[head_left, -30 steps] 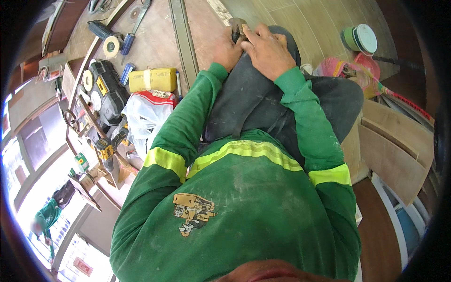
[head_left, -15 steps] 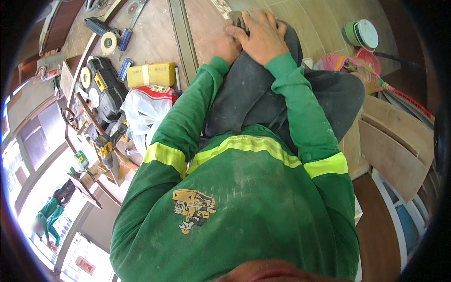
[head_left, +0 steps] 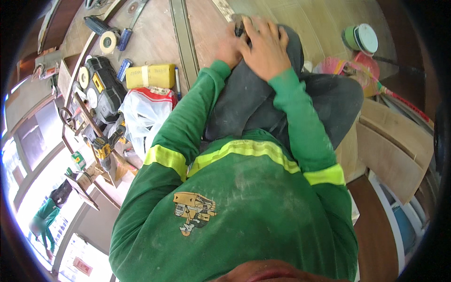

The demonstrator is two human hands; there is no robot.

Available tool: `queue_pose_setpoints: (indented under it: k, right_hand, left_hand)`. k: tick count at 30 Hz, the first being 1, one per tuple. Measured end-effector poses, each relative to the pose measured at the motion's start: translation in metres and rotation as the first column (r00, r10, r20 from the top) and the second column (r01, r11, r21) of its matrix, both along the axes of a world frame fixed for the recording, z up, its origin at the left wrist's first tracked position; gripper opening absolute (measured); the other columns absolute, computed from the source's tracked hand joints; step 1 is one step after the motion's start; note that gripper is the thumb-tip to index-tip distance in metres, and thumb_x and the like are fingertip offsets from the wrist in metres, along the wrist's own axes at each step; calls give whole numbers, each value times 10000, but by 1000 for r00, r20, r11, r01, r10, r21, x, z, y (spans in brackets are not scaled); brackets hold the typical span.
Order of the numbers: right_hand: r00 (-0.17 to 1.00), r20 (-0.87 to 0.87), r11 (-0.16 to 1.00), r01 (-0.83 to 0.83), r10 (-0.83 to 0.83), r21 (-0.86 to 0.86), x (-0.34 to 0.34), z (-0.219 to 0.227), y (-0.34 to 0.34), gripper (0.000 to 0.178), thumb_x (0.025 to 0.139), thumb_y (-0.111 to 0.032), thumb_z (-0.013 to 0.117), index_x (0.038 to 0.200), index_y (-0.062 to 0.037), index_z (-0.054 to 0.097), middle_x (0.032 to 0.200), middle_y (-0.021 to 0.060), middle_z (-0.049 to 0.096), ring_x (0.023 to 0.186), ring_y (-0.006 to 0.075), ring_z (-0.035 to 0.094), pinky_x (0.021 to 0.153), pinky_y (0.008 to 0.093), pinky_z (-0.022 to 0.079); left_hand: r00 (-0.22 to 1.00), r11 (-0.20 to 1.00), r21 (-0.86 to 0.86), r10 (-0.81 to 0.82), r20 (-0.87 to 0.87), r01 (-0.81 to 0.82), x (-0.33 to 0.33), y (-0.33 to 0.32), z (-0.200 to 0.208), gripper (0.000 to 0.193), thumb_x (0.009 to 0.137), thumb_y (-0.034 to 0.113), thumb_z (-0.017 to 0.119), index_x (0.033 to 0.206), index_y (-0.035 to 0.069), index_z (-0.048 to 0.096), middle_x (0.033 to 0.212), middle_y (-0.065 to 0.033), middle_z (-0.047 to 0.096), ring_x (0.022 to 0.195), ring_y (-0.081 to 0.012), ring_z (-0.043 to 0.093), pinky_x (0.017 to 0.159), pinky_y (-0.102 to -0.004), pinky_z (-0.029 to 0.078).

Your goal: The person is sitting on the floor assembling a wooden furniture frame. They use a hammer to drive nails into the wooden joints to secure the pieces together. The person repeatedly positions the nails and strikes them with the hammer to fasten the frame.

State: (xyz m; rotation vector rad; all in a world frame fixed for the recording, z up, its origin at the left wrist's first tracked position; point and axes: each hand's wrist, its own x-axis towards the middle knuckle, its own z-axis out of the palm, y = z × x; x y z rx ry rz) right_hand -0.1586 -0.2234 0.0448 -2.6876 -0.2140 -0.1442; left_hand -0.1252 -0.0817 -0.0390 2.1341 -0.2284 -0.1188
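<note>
Beyond my bent knee in dark trousers, my two hands meet at the top middle. My left hand (head_left: pixel 229 50) is smeared by motion, its fingers curled at a small dark object (head_left: pixel 239 29) whose kind I cannot make out. Over the knee reaches my right hand (head_left: pixel 267 51), fingers long and spread apart, the thumb side against the left hand and close to that object. A pale wooden strip (head_left: pixel 222 8) runs up to the same spot. A long metal channel (head_left: pixel 182 37) lies on the board to the left of my hands.
Left of my arm lie a yellow wrapped block (head_left: pixel 151 76), a white plastic bag (head_left: pixel 145 110), a black tool case (head_left: pixel 104 84), a drill (head_left: pixel 103 149) and a tape roll (head_left: pixel 109 42). A green-and-white bucket (head_left: pixel 361 38) stands far right, near leaning boards (head_left: pixel 392 152). Another person (head_left: pixel 44 221) bends at far left.
My right hand has shifted slightly right and down, its fingers spreading wider. My left hand has moved a little and blurred. The dark object shows more plainly between them.
</note>
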Motion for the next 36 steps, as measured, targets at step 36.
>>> queue_pose_setpoints:
  k: [36]
  right_hand:
    - [998, -68, 997, 3, -8, -71, 5, -8, -7, 740, 1009, -590, 565, 1540, -80, 488, 1522, 183, 510, 1484, 368, 407, 1202, 700, 221]
  left_hand:
    - [996, 998, 35, -54, 66, 51, 11, 4, -21, 385, 975, 252, 679, 1292, 44, 614, 1038, -220, 739, 951, -418, 709, 807, -462, 570]
